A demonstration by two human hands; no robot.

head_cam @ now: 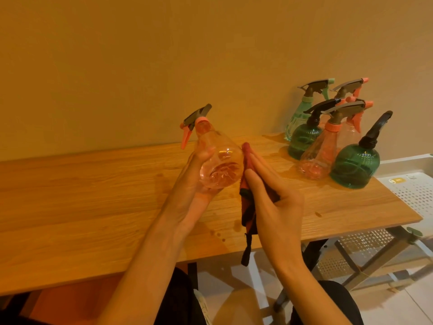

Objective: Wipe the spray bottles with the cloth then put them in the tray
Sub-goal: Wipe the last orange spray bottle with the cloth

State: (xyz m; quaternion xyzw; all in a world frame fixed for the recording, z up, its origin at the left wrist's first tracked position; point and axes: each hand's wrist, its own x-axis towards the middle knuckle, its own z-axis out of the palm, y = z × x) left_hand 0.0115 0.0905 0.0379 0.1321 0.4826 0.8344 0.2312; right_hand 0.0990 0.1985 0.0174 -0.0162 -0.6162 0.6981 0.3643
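Bottle (218, 160) gripped in left hand (194, 184), flat-fingered right hand (269, 195) pressing cloth (248, 207) on it; probably wet, could slip onto worktop (93, 195).

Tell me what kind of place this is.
Probably a plain room at home or a small workroom, not a shop. A wooden table stands against a bare wall, with spray bottles grouped at its right end and a white perforated tray beside it over a tiled floor.
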